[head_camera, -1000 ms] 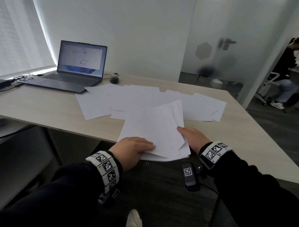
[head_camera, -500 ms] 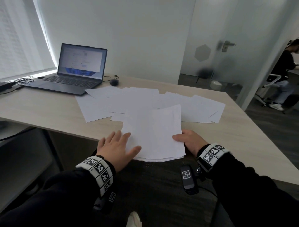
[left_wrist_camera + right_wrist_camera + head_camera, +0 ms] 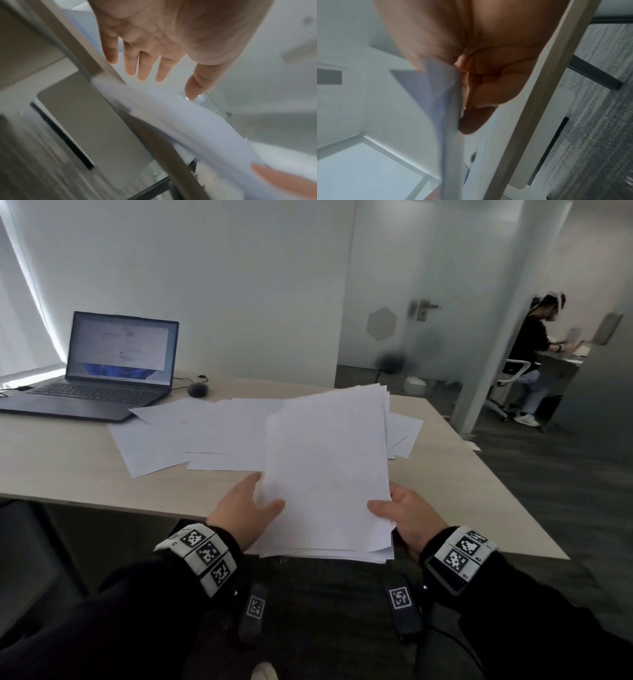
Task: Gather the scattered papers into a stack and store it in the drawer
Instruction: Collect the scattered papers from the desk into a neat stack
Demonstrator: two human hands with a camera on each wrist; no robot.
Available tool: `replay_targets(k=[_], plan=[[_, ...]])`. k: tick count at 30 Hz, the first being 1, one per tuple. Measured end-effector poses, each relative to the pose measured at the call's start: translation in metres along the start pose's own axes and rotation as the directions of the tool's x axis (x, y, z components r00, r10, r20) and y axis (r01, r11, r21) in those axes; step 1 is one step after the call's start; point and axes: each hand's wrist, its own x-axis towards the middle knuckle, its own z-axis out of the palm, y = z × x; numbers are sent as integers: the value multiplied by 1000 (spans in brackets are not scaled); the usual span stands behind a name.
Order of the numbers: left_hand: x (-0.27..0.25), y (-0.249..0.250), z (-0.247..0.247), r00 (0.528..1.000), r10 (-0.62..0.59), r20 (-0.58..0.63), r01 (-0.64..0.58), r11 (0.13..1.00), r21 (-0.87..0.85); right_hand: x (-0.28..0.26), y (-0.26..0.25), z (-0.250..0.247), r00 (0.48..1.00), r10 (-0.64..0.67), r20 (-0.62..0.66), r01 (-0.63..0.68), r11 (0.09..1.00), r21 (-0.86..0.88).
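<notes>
A stack of white papers (image 3: 329, 474) is raised off the desk's near edge and tilted up toward me. My right hand (image 3: 400, 517) pinches its lower right corner, thumb on top and curled fingers (image 3: 489, 94) beneath. My left hand (image 3: 248, 508) lies against the stack's left edge with its thumb on the top sheet. In the left wrist view its fingers (image 3: 130, 63) are straight and spread above the blurred stack (image 3: 180, 119). Several loose sheets (image 3: 191, 436) still lie spread on the desk (image 3: 68, 470) behind the stack.
An open laptop (image 3: 102, 371) and a mouse (image 3: 197, 389) sit at the desk's far left. A pale cabinet front with a dark slot (image 3: 547, 135) shows below the desk. A person (image 3: 534, 344) sits at another desk beyond the glass partition on the right.
The stack has come up off the desk edge and now tilts toward me. My left hand moved from lying flat by the stack to its left edge, thumb on top.
</notes>
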Motion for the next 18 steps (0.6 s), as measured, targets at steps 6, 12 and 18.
replay_targets(k=[6,12,18], plan=[[37,49,5,999,1,41,17,899,-438,-10,-9,-42,984,-123,-129,122,992,-11],[52,94,27,984,147,-96,-175,778,-604,-3,-21,-77,933,-226,-281,200,972,-121],[56,113,71,989,123,-85,-148,720,-678,2,-6,-94,911,-215,-351,162,971,-174]])
